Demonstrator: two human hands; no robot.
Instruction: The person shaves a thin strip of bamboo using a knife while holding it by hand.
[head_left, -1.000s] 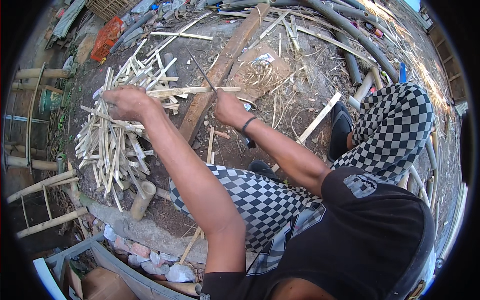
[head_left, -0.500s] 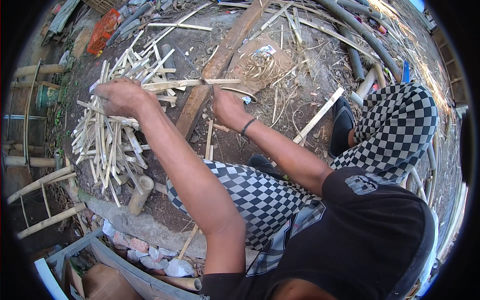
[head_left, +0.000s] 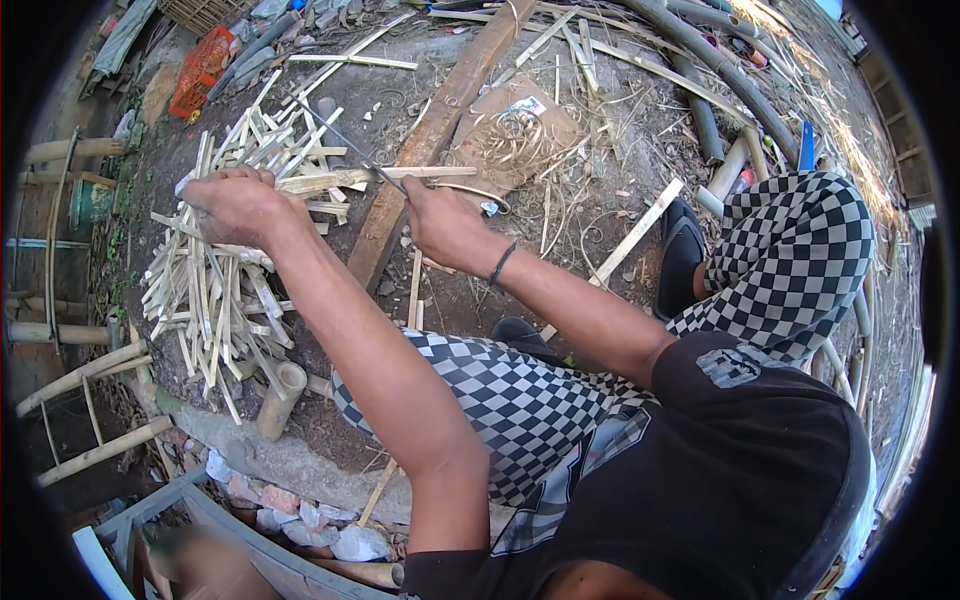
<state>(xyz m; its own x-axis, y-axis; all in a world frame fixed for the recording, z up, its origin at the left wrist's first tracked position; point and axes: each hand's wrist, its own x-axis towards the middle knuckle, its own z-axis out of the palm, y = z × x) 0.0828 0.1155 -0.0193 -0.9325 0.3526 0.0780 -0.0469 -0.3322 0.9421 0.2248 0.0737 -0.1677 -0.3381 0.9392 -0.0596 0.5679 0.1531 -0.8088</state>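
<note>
My left hand [head_left: 235, 207] is closed around one end of a pale bamboo strip [head_left: 325, 182], just over a heap of split bamboo strips [head_left: 215, 310]. The strip reaches rightward across a brown wooden beam [head_left: 455, 95]. My right hand [head_left: 448, 228] grips a knife, its long thin blade [head_left: 350, 143] pointing up and to the left and crossing the strip beside the beam. Most of the handle is hidden by the fingers. A pale curved piece [head_left: 485, 190] sticks out right of this hand; whether it belongs to the knife I cannot tell.
Curly shavings [head_left: 520, 135] lie on a cardboard piece [head_left: 555, 150] beyond the beam. A short bamboo tube [head_left: 282, 400] stands near my knee. An orange crate [head_left: 203, 70] is at the far left, bamboo poles [head_left: 735, 75] at the far right. One loose strip [head_left: 640, 230] lies by my sandal [head_left: 682, 255].
My right hand has shifted slightly left along the strip, and more of the knife blade now shows. My left hand keeps its hold on the strip with little movement.
</note>
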